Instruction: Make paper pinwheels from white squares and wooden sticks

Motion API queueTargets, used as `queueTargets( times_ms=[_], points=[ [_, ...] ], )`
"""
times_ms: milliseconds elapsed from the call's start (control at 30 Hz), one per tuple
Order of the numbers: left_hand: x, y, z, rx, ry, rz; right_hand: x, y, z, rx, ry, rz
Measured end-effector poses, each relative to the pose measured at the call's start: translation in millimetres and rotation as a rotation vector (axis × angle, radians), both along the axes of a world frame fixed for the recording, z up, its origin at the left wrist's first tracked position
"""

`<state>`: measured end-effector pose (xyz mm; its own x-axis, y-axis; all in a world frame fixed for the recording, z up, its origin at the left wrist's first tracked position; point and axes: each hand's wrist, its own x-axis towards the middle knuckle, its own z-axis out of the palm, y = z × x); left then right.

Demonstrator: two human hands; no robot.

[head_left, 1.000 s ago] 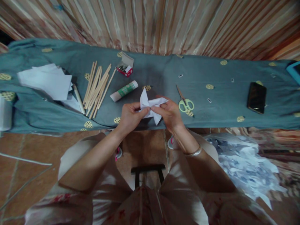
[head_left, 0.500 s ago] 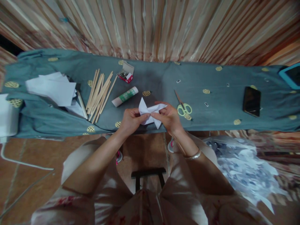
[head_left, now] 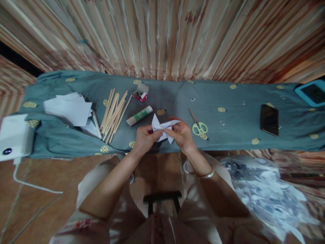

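White paper pinwheel (head_left: 164, 126) showing pointed, folded blades. Left hand (head_left: 145, 138) pinching left side, right hand (head_left: 182, 135) gripping right side, thumbs (head_left: 168, 132) converging near centre.

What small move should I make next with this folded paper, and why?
Perhaps press the folded white paper at its middle with both thumbs: the left hand and right hand both hold it, the thumbs nearly meet there, and pointed flaps stick out around them.

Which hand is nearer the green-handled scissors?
Right. The right hand is just beside the scissors; the left hand is farther off, across the folded paper from them.
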<state>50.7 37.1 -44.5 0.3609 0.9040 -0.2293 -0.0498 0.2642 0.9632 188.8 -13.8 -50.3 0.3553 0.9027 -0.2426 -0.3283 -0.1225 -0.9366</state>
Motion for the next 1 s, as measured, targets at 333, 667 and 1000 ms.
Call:
queueTargets(
  times_ms=[333,667,1000],
  points=[
    [-5,5,-8.4,0.153,0.127,-0.016,-7,7,2,0.001,-0.024,-0.027],
    [-9,11,8.5,0.12,0.081,0.067,-17,19,5,0.018,-0.059,-0.042],
    [-15,16,5.3,0.096,0.09,0.131,-30,30,4,0.052,-0.13,-0.065]
  ],
)
